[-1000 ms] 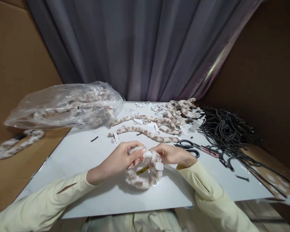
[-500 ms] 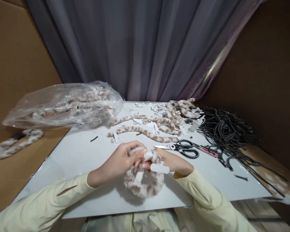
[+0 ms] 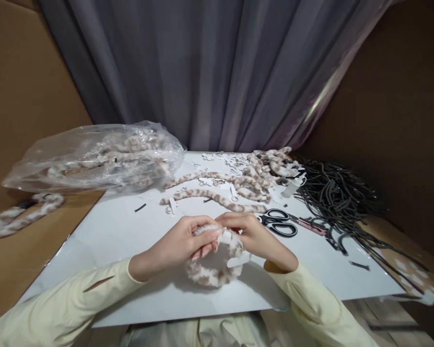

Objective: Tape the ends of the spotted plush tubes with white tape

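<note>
A fluffy white and brown strap (image 3: 217,277), bent into a ring, hangs between my hands over the near part of the table. My left hand (image 3: 197,241) is closed on the upper left of the ring, thumb on top near a white band. On the upper right of the ring, my right hand (image 3: 251,233) has its fingers bent round the strap; its fingertips are partly hidden. A white tag (image 3: 238,260) dangles from the ring below my right hand. Black-handled scissors (image 3: 280,224) lie just beyond my right hand, their blades hidden by it.
Fluffy straps (image 3: 217,198) and small metal clasps (image 3: 235,166) lie across the white table (image 3: 130,241). A clear plastic bag (image 3: 94,154) of straps sits back left. On the right are a heap of black cords (image 3: 336,193) and a pink cutter (image 3: 313,227).
My right hand has come up from under the ring to its upper right edge, now covering the scissors' blades. The ring is more opened out, and the tag has tilted.
</note>
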Demonstrator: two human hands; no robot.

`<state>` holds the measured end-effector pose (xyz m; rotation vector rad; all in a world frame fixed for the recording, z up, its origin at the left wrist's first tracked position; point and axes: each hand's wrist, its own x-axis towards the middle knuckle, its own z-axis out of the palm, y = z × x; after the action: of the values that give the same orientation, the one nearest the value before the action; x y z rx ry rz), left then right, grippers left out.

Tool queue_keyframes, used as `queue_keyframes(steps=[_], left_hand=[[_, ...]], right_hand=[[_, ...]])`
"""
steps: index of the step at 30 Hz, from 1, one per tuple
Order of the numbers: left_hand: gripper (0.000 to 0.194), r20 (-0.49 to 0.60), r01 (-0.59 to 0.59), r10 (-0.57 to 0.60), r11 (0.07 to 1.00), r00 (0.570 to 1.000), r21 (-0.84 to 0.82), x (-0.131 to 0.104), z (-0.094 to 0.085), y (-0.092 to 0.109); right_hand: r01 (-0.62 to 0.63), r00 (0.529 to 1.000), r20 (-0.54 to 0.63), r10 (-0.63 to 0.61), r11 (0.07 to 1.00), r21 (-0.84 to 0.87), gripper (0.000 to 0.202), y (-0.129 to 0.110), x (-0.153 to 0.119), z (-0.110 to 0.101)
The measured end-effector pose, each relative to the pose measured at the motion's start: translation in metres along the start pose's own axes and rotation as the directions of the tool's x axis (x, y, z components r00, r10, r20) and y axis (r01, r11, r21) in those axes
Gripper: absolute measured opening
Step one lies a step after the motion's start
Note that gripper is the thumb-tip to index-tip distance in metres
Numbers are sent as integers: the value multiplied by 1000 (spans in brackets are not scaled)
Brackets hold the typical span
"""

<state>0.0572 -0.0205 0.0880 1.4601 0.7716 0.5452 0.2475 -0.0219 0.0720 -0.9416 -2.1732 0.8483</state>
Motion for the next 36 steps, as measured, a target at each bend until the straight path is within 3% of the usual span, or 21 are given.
queue_keyframes(steps=[7,12,16,19,23,30,36], left_hand=[[27,18,73,-73,997,997,-15,1,-1,-3],[27,49,92,-90,995,995,-28,1,-2,-1],[25,51,89,-87,995,995,-32,3,-3,-1],[25,55,84,-82,996,995,-30,4,-3,-1],[26,50,93,-92,996,995,-17,3,-3,-1],[26,31,92,-92,996,995,6,2,-2,-2],[27,20,100,-100,994,995,42,2,-1,0]], right_hand=[[73,981,-170,-90,992,-103,21,3,-4,1],[-54,972,-230,46,998,-27,18,1,-5,5],[-85,964,-252,88,996,21,18,1,-5,10],[-100,926,-365,100,995,17,16,2,-6,13],[-154,836,-538,108,987,-41,16,4,-9,17],[-267,803,-470,366,927,264,19,-2,-11,20],[-359,732,-443,518,845,396,20,-15,-11,18]])
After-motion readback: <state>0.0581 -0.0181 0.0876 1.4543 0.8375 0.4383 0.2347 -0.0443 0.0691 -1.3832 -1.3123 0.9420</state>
